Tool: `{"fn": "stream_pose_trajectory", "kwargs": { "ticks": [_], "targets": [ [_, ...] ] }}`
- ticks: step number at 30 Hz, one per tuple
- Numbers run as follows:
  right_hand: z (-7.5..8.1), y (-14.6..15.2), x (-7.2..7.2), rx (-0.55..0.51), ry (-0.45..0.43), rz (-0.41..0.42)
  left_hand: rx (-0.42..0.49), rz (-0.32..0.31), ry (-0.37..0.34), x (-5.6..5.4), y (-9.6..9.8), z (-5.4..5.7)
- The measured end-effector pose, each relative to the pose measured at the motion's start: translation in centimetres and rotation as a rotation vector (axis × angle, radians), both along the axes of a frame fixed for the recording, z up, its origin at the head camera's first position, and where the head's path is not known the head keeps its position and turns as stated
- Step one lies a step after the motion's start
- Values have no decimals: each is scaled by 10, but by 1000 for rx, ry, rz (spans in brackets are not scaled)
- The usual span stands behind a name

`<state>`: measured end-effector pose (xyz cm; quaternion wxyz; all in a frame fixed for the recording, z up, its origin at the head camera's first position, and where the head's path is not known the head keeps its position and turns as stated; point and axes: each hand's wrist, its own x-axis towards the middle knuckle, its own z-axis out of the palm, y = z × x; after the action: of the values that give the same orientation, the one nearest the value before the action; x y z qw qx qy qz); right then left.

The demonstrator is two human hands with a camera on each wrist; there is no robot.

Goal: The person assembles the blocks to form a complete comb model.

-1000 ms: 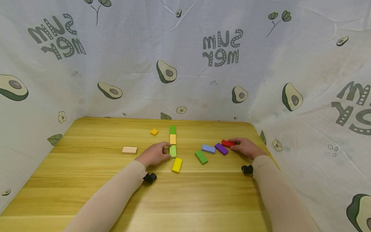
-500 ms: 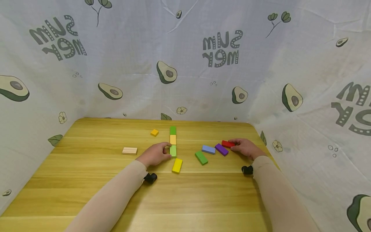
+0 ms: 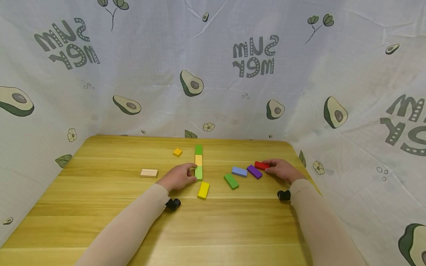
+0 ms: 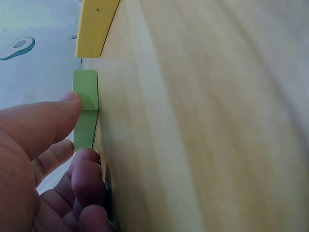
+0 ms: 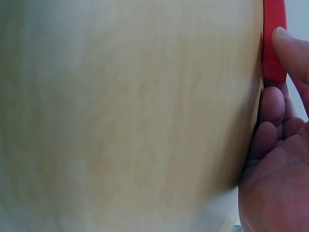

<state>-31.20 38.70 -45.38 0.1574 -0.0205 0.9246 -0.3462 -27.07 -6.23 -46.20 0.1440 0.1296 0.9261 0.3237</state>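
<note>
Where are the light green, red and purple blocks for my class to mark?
Light green block (image 3: 198,172), head view, middle of top face.
Red block (image 3: 261,165), head view, uncovered part of top face.
Purple block (image 3: 254,171), head view, middle of top face.

Nine coloured blocks (image 3: 199,172), one bare-wood block (image 3: 148,173), two hands (image 3: 176,177), two wrist cameras (image 3: 173,204), one table (image 3: 219,225).

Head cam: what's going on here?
A person has both hands on small blocks at a table. The left hand holds the light green block, the near end of a straight three-block row. The right hand holds the red block, beside the purple block. The yellow block lies askew, nearer the person.
</note>
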Motion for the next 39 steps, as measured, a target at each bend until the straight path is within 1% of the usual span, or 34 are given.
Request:
{"fn": "stream_pose_trajectory", "kwargs": {
  "ticks": [8,17,26,30,32,34,38,39],
  "targets": [
    [2,1,1,1,1,0,1,-1,5,-1,0,0],
    [4,-1,3,33,11,15,-3,-6,6,1,1,1],
    [2,0,2,18,2,11,-11,-11,13,1,1,2],
    [1,-1,2,6,-2,-1,11,-9,8,0,-3,2],
    [1,0,2,8,-1,-3,26,5,22,-3,-5,1],
    [1,0,2,16,4,2,54,35,55,-6,-8,3],
    [0,1,1,20,14,5,104,125,163,-16,-16,6],
    [0,1,1,22,15,8,114,147,180,-19,-18,7]
  ]
}}
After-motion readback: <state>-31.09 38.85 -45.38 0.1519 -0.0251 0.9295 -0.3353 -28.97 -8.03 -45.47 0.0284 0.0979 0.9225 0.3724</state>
